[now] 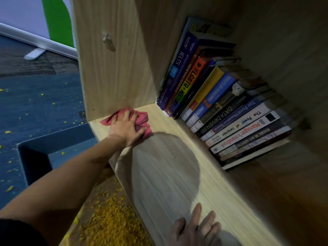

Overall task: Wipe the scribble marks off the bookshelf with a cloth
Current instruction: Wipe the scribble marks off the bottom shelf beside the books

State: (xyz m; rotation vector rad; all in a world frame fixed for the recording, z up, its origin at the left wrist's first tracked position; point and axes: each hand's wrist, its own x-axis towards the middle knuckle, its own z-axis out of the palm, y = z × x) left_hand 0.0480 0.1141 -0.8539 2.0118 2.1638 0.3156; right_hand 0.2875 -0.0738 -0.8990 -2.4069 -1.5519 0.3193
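A light wooden bookshelf [177, 157] fills the view, seen tilted. My left hand [126, 128] presses a crumpled pink cloth [142, 119] flat onto the shelf board, in the near corner where the board meets the upright side panel [110, 71]. My right hand [197, 228] rests flat on the shelf board at the bottom of the view, fingers spread, holding nothing. No scribble marks show on the bare wood, though part of it lies in a round shadow.
A row of leaning books [221, 107] stands deeper in the shelf, to the right of the cloth. Blue carpet [35, 107] with yellow specks lies left of the shelf, and a dense patch of yellow crumbs [110, 219] sits below the shelf edge.
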